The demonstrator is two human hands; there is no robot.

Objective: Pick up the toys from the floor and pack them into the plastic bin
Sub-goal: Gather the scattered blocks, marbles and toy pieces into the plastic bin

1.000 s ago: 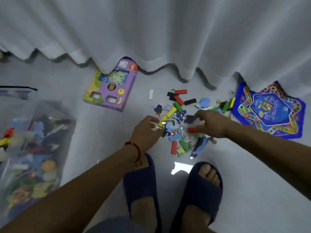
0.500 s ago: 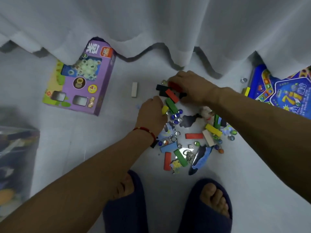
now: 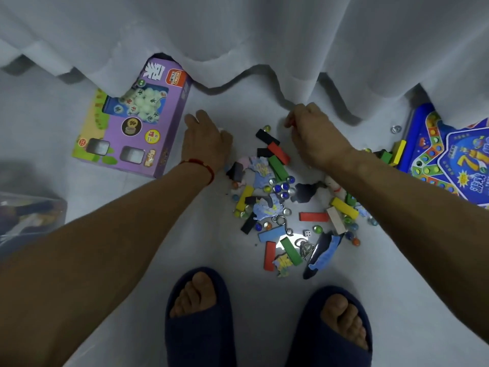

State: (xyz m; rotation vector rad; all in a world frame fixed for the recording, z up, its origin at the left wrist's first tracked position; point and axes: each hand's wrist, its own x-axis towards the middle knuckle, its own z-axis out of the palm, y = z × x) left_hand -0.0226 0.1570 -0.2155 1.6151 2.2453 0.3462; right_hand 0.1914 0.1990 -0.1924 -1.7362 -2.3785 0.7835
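Left hand (image 3: 206, 139) flat at ten o'clock of toy pile (image 3: 288, 207); right hand (image 3: 315, 133) curled around a red piece (image 3: 290, 122) at twelve.

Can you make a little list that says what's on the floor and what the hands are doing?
toys: pile of blocks, marbles and puzzle bits on the floor
left hand: palm down beside the purple box, top left of the pile
right hand: closed on something red at the pile's top edge, by the curtain
game board: far right, partly under the curtain
bin: left edge, some toys inside
feet: in dark slippers, below the pile
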